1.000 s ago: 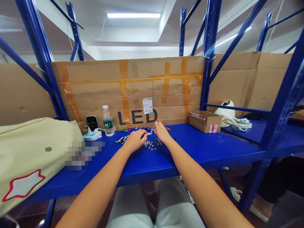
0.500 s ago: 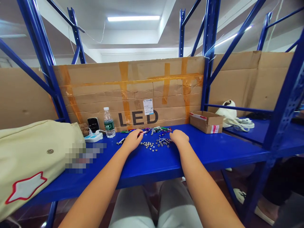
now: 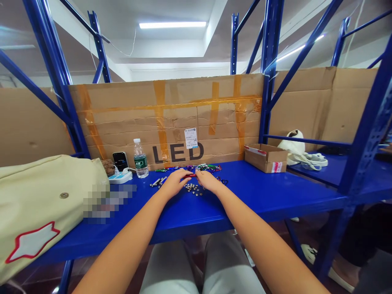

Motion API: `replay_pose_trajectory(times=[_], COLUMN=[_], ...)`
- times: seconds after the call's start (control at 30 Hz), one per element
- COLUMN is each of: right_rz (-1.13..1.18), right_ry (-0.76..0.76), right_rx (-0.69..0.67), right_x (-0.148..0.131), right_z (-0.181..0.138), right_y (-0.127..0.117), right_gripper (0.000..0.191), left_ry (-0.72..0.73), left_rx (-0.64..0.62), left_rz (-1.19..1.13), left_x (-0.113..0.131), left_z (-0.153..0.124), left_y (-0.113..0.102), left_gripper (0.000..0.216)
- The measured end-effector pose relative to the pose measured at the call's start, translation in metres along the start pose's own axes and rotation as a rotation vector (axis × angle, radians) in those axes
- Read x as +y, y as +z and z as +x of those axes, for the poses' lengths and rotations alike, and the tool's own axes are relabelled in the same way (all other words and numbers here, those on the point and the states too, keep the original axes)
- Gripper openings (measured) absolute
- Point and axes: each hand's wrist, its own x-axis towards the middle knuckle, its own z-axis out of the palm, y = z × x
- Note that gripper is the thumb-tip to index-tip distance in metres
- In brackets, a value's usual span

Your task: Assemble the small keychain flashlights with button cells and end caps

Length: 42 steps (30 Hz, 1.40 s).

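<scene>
My left hand (image 3: 177,182) is closed around a slim red metal tube (image 3: 190,175), shaped like a small penlight body, held level just above the table. At the tube's right end, the fingers of my right hand (image 3: 206,179) are pinched together; whether they grip a small part there is hidden. Below and between the hands lie several small silver round pieces (image 3: 193,188), like button cells or caps. Several finished-looking tubes (image 3: 157,182) rest left of my left hand. Behind both hands spreads a row of coloured metal tubes and clips (image 3: 209,167).
A water bottle (image 3: 141,158) stands at the back left beside a white power strip (image 3: 121,177) and a phone (image 3: 120,160). A cream bag (image 3: 49,204) covers the left end of the blue table (image 3: 269,190). An open cardboard box (image 3: 266,158) sits at the back right.
My right hand has moved left from beside the loose metal parts to the right end of the red tube. My left hand stays nearly in place, the tube now turned level.
</scene>
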Motion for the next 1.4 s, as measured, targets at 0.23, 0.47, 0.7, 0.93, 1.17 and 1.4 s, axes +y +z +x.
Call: replay_pose_trajectory(times=[0.23, 0.47, 0.7, 0.93, 1.17, 1.4], right_rz=[0.511, 0.800, 0.747, 0.256, -0.196, -0.122], right_ry=[0.274, 0.339, 0.271, -0.029, -0.482, -0.380], right_rx=[-0.258, -0.343, -0.310, -0.027, 0.203, 0.133], right_x=[-0.007, -0.008, -0.001, 0.000, 0.001, 0.003], right_z=[-0.002, 0.002, 0.006, 0.005, 0.004, 0.008], right_y=[-0.003, -0.007, 0.000, 0.006, 0.003, 0.009], right_gripper=[0.031, 0.030, 0.024, 0.022, 0.023, 0.023], left_ry=[0.099, 0.162, -0.010, -0.408, -0.611, -0.249], left_rx=[0.046, 0.145, 0.099, 0.000, -0.033, 0.078], left_rz=[0.143, 0.325, 0.036, -0.386, -0.790, -0.108], left_x=[-0.007, -0.005, -0.006, 0.003, 0.005, 0.005], left_z=[0.002, 0.004, 0.003, 0.002, -0.001, 0.001], left_y=[0.002, 0.006, 0.007, 0.004, 0.000, 0.004], left_gripper=[0.024, 0.022, 0.022, 0.029, 0.036, 0.024])
